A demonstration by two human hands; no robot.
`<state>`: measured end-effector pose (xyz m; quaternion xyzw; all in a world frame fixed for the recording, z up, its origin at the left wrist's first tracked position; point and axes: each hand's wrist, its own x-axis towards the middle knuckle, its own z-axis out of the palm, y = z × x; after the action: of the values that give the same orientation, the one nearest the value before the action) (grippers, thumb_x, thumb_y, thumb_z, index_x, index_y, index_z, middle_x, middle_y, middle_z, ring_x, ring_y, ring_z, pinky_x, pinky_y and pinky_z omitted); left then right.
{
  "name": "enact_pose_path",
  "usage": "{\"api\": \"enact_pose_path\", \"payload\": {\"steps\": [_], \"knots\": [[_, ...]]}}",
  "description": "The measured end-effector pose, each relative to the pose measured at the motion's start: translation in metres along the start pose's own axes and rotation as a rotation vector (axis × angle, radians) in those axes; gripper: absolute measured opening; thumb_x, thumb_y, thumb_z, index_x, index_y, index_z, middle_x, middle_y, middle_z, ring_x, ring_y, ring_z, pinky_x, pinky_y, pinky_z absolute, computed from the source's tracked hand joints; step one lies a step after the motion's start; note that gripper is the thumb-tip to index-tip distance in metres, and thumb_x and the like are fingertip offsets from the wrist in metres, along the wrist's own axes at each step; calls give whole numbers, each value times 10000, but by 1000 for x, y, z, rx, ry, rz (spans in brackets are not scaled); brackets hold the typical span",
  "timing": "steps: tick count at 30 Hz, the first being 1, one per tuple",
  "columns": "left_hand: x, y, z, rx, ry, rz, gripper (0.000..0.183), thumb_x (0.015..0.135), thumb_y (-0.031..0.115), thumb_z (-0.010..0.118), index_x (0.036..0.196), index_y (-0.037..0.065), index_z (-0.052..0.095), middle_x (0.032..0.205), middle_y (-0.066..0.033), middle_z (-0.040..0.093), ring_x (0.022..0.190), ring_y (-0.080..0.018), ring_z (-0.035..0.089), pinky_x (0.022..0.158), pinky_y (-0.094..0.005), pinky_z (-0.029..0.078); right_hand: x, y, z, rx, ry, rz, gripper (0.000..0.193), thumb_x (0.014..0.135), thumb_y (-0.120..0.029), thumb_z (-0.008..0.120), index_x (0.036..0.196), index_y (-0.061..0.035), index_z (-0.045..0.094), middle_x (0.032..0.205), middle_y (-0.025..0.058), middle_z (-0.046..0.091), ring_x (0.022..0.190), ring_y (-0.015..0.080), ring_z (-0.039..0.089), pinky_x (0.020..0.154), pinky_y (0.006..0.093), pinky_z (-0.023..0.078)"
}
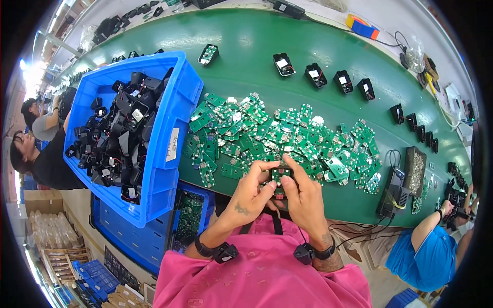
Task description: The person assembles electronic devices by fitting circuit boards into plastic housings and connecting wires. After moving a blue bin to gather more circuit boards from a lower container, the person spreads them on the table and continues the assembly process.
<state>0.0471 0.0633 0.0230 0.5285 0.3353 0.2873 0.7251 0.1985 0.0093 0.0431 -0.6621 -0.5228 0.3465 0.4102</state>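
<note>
Circuit boards [298,136] lie on the table [246,51]; a bin [154,192] of casings [125,143] sits left, a tray [415,192] right, more casings [316,77] behind.

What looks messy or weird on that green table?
The green circuit boards lie in a loose, overlapping heap, while the black housings beyond them sit spaced apart. It looks messy, but I can't see anything clearly broken.

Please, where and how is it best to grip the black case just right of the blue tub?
Probably pinch the case by its outer walls, coming from the right with the right hand once free: its open face, showing a green board, points up, and the tub stands close on the left.
</note>
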Motion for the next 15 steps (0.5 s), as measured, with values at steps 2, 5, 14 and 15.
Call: {"api": "enact_pose_path", "payload": {"steps": [2, 5, 14, 15], "knots": [[2, 4, 0, -55, 13, -37, 378, 991, -8, 450, 1356, -2, 353, 1137, -177, 614, 770, -159, 683, 602, -270, 603, 2, 3, 2, -13, 34, -73, 361, 979, -134, 557, 1329, -44, 553, 830, 186, 686, 676, 290, 707, 596, 384, 526], [8, 10, -2, 3, -15, 4, 364, 987, -20, 448, 1343, 13, 382, 1181, -165, 603, 837, -166, 678, 635, -274, 618, 4, 4, 6, 19, 113, -82, 331, 977, -137, 561, 1293, -40, 574, 835, 189, 686, 678, 299, 705, 586, 383, 524], [61, 43, -15, 38, 1, -5, 355, 976, 21, 472, 1325, 26, 411, 1140, -141, 612, 806, -201, 688, 605, -277, 617, 41, -15, -13, 132, 112, 58, 334, 966, -91, 554, 1289, -17, 589, 853, 116, 701, 695, 128, 652, 602, 293, 513], [74, 56, -21, 118, 69, 49, 329, 962, 15, 467, 1290, 18, 449, 1158, -145, 608, 797, -203, 694, 601, -284, 616, 39, -15, -16, 200, 181, 50, 347, 963, -97, 565, 1296, 0, 579, 861, 111, 700, 696, 121, 647, 600, 287, 512]]}}
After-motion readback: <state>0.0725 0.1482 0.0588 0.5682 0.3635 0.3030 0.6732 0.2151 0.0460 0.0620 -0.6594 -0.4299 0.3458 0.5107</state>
